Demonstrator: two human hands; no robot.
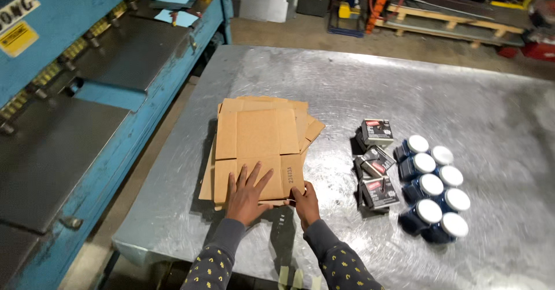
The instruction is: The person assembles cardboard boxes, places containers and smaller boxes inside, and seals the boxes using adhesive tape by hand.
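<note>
head view, looking down: our left hand [247, 196] lies flat and open, fingers spread, pressed on the near end of the top sheet in a stack of flattened cardboard boxes [258, 142]. its grip is not closed on anything; the palm just rests on the card. our right hand [305, 203] sits just beside it at the stack's near right corner, fingers curled at the edge of the cardboard; we cannot tell whether that grip truly pinches a sheet or only touches its edge.

the stack runs away from both hands, its long axis pointing straight ahead of us toward the far side of the table [347, 82]. so the cardboard lies forward of the hands, with the left hand on top of it and the right hand at its edge; the left is the one further onto the sheet. the sheets are fanned a little, the lower ones poking out to the right and far side.

to the right, well apart from the stack, lie a few small dark boxes [376, 165], and beyond them a cluster of dark blue jars with white lids [435, 189], resting on the bare metal. a blue machine [63, 93] stands along the table's left side.
</note>
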